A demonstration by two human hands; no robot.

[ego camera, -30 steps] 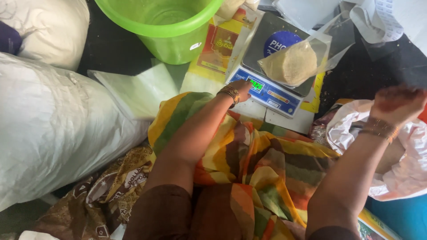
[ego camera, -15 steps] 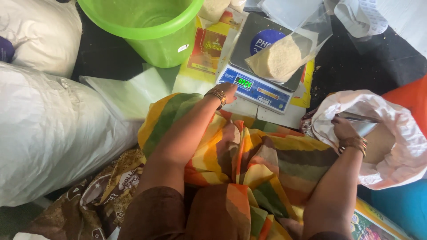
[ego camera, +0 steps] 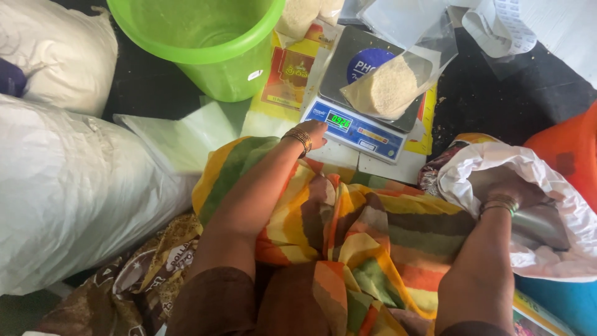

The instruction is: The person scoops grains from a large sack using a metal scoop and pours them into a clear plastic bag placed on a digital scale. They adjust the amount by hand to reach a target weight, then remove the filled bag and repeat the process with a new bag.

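The left hand (ego camera: pixel 313 132) rests at the front edge of a small digital scale (ego camera: pixel 360 118), fingers lying loosely flat against its blue panel just beside the lit green display — it holds nothing. A gold bangle (ego camera: pixel 300 138) circles that wrist. On the scale's grey pan lies a clear plastic bag (ego camera: pixel 392 84) partly filled with pale grain, tilted on its side with its open end toward the upper right.

The right hand (ego camera: pixel 507 190) is plunged into a white sack (ego camera: pixel 547 205) that stands open to the right of the person's lap. Only the back of the hand and the bangles on the wrist show; the fingers are hidden inside, so I cannot tell whether they are spread or closed on anything. A dull metal surface, perhaps a scoop, shows inside the sack beside the wrist.

A striped cloth (ego camera: pixel 373 236) in orange, yellow and green covers the lap between the two arms. Beyond the scale to the left stands a green plastic bucket (ego camera: pixel 205 43), with a yellow and red packet (ego camera: pixel 286 78) between them. Large white sacks (ego camera: pixel 68 186) lie at the far left — a brown printed bag (ego camera: pixel 124 280) below them, near the left elbow.
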